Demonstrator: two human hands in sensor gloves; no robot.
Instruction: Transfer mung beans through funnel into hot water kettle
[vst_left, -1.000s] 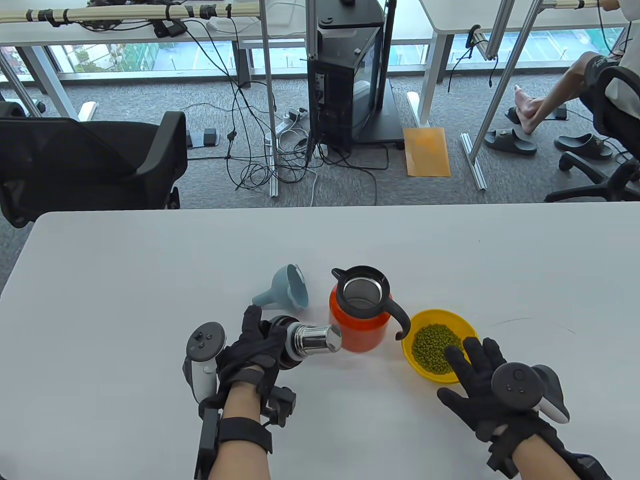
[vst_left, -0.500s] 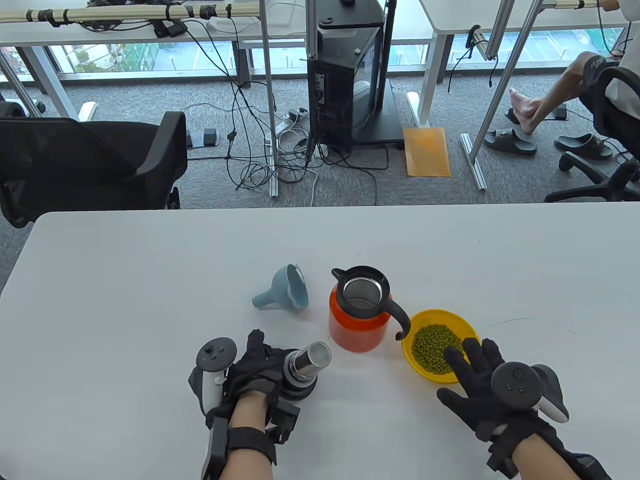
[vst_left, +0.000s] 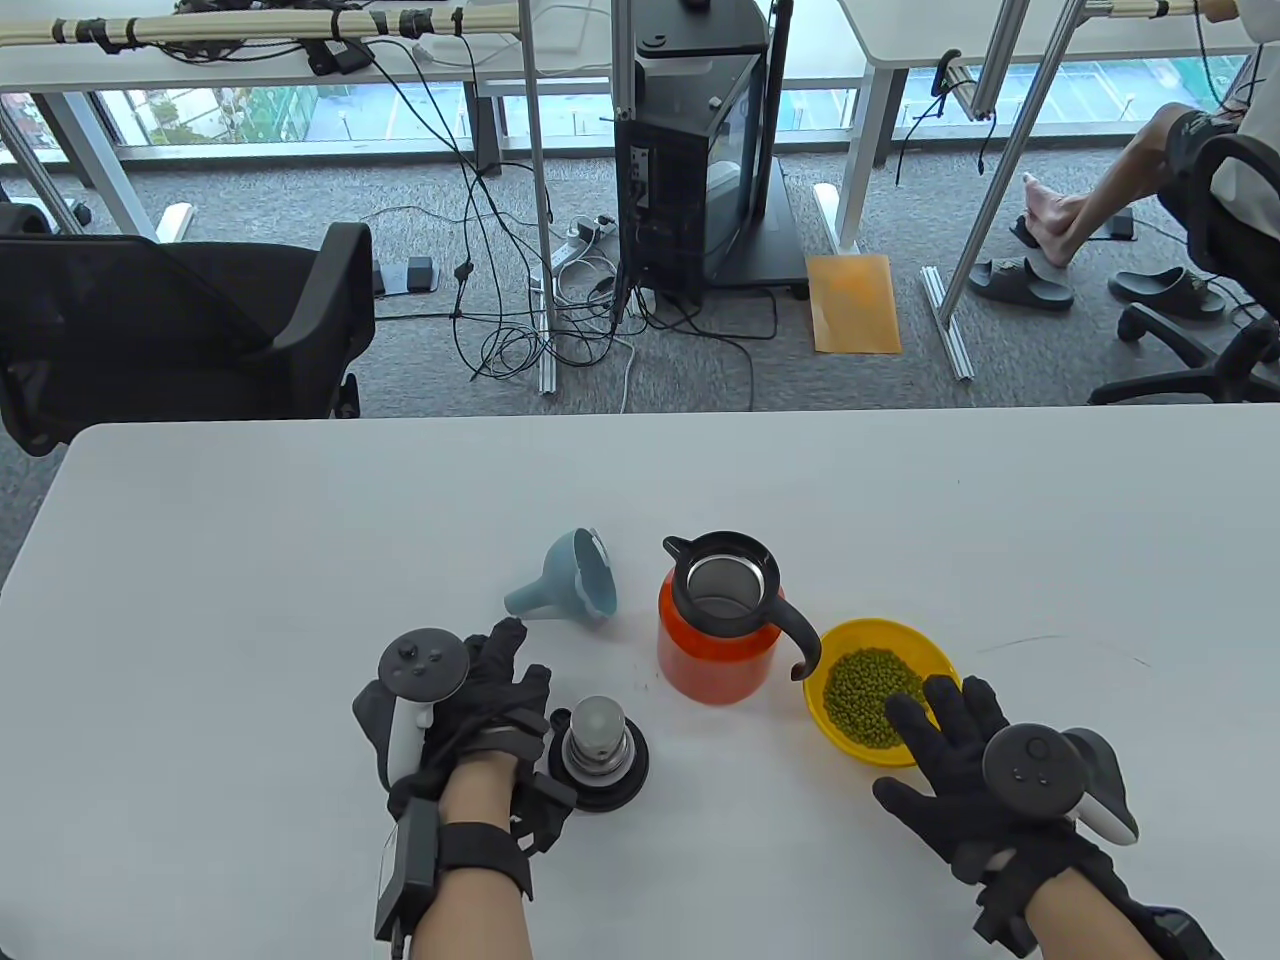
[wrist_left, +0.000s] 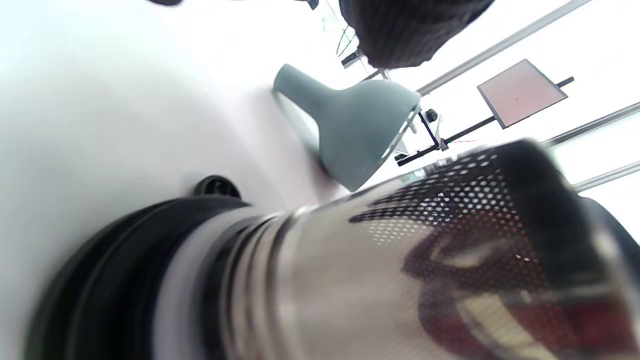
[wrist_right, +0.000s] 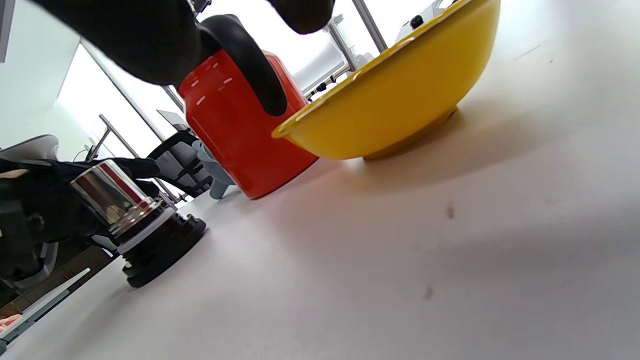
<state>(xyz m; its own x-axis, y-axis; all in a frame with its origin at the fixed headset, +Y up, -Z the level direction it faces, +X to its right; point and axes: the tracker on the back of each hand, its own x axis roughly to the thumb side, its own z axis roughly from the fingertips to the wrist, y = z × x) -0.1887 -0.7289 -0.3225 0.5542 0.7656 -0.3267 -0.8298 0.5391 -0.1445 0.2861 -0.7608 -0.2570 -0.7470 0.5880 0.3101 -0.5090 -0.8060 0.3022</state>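
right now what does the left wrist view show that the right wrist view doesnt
Only the left wrist view shows the fine perforated mesh on the shiny steel strainer lid and the blue-grey plastic funnel lying whole on its side. Only the right wrist view shows the yellow plastic bowl and the orange kettle with its black handle. Both share the lid standing on its black cap, the funnel, and the white table.
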